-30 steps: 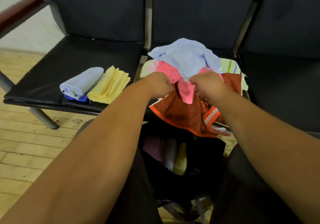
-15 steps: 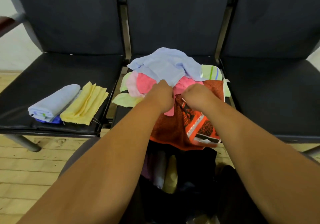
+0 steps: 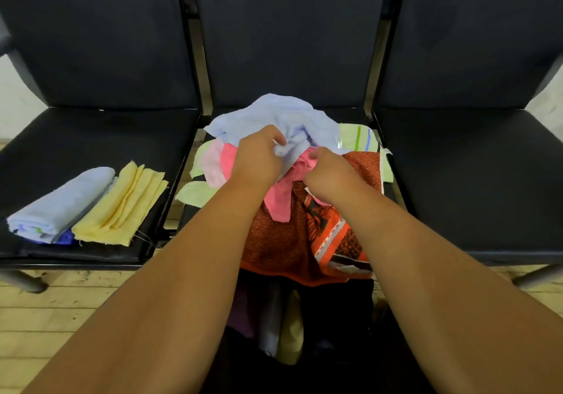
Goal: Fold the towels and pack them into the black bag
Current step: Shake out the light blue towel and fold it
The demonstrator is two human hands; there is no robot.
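Two hands: we are working both in the towel pile (image 3: 274, 241) on the middle black padded chair (image 3: 289, 43).
Left hand (image 3: 259, 157): pinching the crumpled light-blue terry towel (image 3: 283, 116) on top.
Right hand (image 3: 327, 176): gripping the bright pink cloth towel (image 3: 278, 201).
Black fabric bag (image 3: 335, 311): standing open below the seat, holding rolled towels (image 3: 274, 323).

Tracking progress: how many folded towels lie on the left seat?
2 for sure: a light blue towel at the left, a yellow towel beside it. A darker blue edge beneath the light blue one may be a third.
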